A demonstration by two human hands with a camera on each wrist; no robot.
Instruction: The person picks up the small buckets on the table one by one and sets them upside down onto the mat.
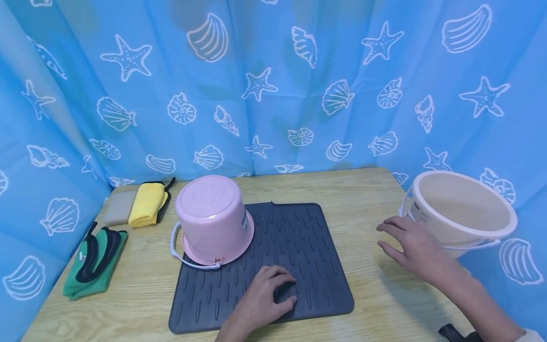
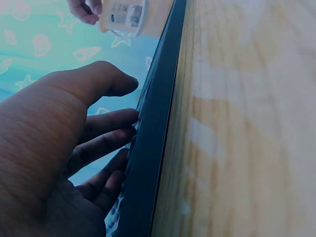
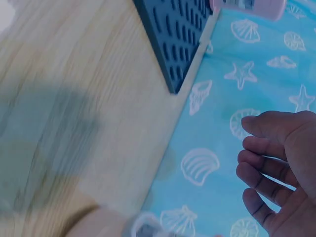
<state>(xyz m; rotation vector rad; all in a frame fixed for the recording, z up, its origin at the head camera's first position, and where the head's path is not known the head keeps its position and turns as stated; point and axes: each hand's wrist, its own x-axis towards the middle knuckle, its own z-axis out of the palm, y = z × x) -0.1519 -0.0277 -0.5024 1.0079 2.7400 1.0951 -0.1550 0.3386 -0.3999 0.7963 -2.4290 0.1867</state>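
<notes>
While the left hand [image 1: 261, 297] hangs over the near part of the dark mat [image 1: 316, 266], its fingers bend loosely with the thumb well apart from them, holding nothing; whether the fingertips touch the ridged surface is hard to tell. The right hand [image 1: 412, 247] is just beside the cream bucket [image 1: 442, 232], its fingers relaxed and slightly curved, thumb apart, with nothing between them. That bucket stands mouth up near the right edge of the wooden table [image 1: 359, 228], leaning a little in the head view; its base is hidden behind the hand and forearm. On the mat's far left part sits the pink bucket [image 1: 209, 223], upside down, its pale handle [image 1: 173, 242] slack round the left and near side. Further left lie a green cloth [image 1: 96, 285], a yellow cloth [image 1: 147, 204] and a grey cloth [image 1: 120, 208], all folded.
</notes>
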